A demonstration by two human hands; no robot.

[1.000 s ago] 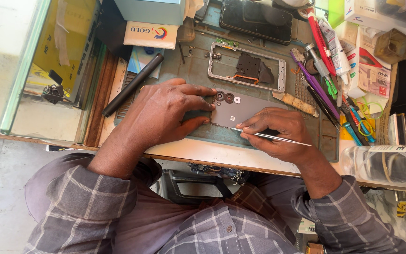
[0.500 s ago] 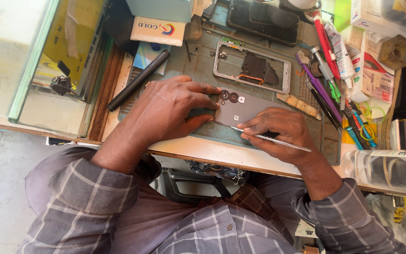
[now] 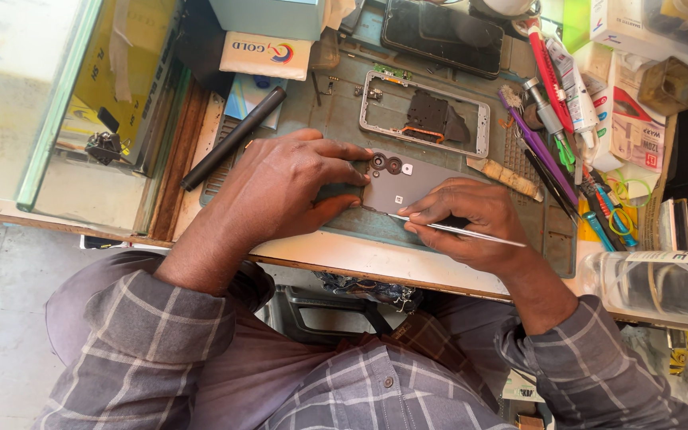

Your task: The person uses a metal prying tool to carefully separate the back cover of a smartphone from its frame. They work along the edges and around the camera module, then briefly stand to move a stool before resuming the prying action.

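Grey-green rubber, the flat work mat (image 3: 336,127) on this wooden bench, is the biggest thing under me, and everything that could slip will slip across it. On it, just beyond my hands, lies the silver rectangular phone frame with a black part inside (image 3: 426,119), and farther back a black slab of a phone with a dark screen (image 3: 443,36); a long black cylindrical rod (image 3: 232,137) lies slanted at the mat's left edge, and a clutter of red, purple and blue pens and hand tools (image 3: 555,119) crowds the right. The thing I am working on, the grey phone back with 2 round camera rings (image 3: 408,181), sits flat near the mat's front edge between my hands. My left hand (image 3: 280,191) is spread over its left end, fingers wrapped down on it and thumb along the near edge, pinning it. My right hand (image 3: 471,223) has its fingers pinched narrow around a thin silver metal pick (image 3: 455,231), whose tip appears to meet the phone's lower edge by my left thumb. I judge 3 risks here. If I push too hard the tip could skid out of the seam and jab that thumb, since it lies right in the pick's line. If I lever steeply the thin back could crack or bend. And if my left hand eases off, the phone could slide off the front edge, which is close.
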